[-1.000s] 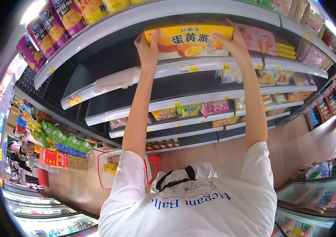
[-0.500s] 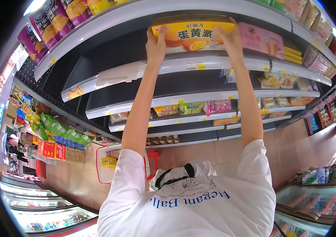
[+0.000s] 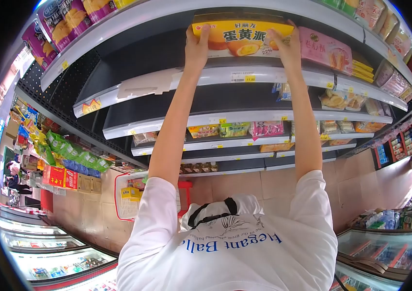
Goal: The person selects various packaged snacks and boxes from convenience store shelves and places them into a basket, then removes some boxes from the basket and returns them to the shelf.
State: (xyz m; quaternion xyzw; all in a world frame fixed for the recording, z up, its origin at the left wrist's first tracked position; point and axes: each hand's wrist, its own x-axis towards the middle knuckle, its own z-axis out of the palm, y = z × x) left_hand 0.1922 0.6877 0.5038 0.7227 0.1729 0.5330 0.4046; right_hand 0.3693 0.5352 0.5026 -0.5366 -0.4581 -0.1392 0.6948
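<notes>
A yellow and white box of egg yolk pies sits on an upper shelf, its printed front towards me. My left hand grips its left end, thumb on the front. My right hand holds the right end in the same way. The fingers behind the box are mostly hidden. A pink pastry box stands just to the right of my right hand. Below the pie box, a price label is fixed to the shelf edge.
Purple snack canisters stand upper left. Packaged bread and colourful packs fill parts of lower shelves. On the floor, a red and white shopping basket holds a yellow box. Glass-topped freezers line the lower left.
The pie box, held in both hands, has shifted slightly farther back on the shelf. More of the shelf-edge price label shows below it. My view has tilted a little.
</notes>
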